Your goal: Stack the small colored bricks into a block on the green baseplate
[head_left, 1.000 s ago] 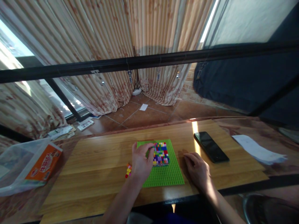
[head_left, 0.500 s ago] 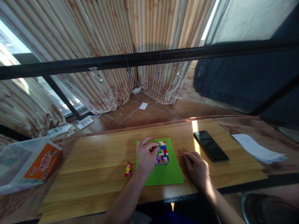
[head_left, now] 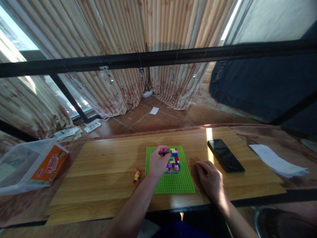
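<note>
A green studded baseplate lies on the wooden table. A block of small multicoloured bricks covers its upper middle. My left hand rests on the plate with fingers curled and pinched at the top left edge of the brick block. What the fingertips hold is hidden. My right hand lies flat on the table just right of the plate, fingers loosely spread, holding nothing. A few loose small bricks lie on the table left of the plate.
A black phone lies to the right, a white sheet of paper beyond it. A clear plastic bin with an orange packet sits at the far left. A black rail crosses in front of the curtains.
My left hand has slid up and right over the plate, from the block's left side to its top left corner. My right hand has stayed in place.
</note>
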A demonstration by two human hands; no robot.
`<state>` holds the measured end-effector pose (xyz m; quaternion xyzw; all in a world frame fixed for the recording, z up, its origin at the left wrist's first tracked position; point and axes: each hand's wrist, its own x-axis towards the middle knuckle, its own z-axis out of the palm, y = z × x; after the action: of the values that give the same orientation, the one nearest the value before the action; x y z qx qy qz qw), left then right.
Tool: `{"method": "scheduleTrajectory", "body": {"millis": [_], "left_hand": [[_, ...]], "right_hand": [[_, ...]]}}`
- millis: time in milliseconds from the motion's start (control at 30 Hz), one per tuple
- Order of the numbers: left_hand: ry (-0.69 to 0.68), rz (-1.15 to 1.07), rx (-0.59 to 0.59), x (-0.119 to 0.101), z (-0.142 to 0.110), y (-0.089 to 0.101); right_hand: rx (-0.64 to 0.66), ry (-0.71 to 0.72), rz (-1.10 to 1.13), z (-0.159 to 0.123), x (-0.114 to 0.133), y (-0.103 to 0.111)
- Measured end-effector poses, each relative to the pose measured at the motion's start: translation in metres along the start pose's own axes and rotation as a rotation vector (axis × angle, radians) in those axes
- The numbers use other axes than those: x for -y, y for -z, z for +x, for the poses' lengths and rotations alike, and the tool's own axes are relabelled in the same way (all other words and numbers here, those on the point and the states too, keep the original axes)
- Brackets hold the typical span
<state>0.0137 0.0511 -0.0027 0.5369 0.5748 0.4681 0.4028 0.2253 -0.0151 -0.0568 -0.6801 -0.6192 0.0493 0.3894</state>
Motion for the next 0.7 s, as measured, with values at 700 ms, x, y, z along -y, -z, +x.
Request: {"method": "scheduleTrajectory", "body": {"millis": [700], "left_hand": [[0.087,-0.144,0.005,0.0046,-0.0012,-0.0048]], "right_hand": [[-0.017,0.036,-0.038,-0.0011,-0.0034,-0.0011]]}}
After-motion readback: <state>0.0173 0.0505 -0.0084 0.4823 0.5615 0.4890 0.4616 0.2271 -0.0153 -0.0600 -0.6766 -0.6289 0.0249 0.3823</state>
